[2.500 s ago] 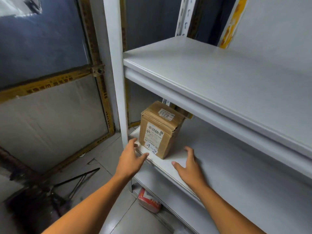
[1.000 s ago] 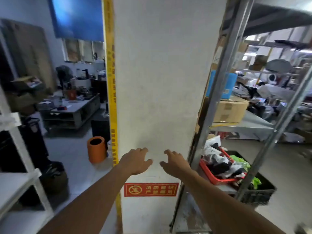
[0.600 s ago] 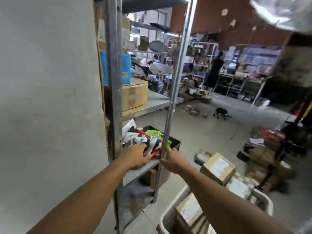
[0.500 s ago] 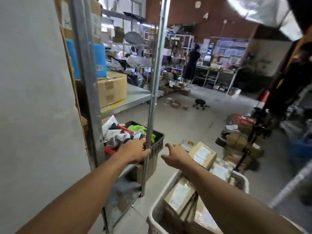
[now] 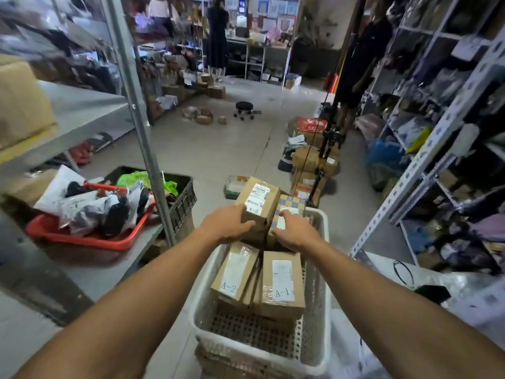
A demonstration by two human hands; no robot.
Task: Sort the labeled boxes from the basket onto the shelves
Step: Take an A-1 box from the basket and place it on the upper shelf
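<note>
A white perforated basket (image 5: 318, 302) stands low in front of me and holds several cardboard boxes. The top far box (image 5: 259, 199) carries a shipping label marked A-2; my left hand (image 5: 225, 225) grips its near left corner, thumb on the near face. My right hand (image 5: 296, 232) rests with fairly straight fingers on a checkered-pattern box (image 5: 292, 205) beside it. Nearer to me lie another A-2 box (image 5: 235, 272) and a box marked A-1 (image 5: 282, 283). The near part of the basket floor is bare.
A metal rack on the left has an upright post (image 5: 142, 119), a red tray (image 5: 82, 237) of bagged items and a black crate (image 5: 181, 192). Stocked shelving (image 5: 437, 138) lines the right. Boxes (image 5: 311, 160) and a tripod stand beyond the basket. Two people (image 5: 217, 36) stand far off.
The view swung from the white shelf, where an A-2 box was left, past a pillar to the basket. Both hands dropped onto the far boxes; the left now grips one.
</note>
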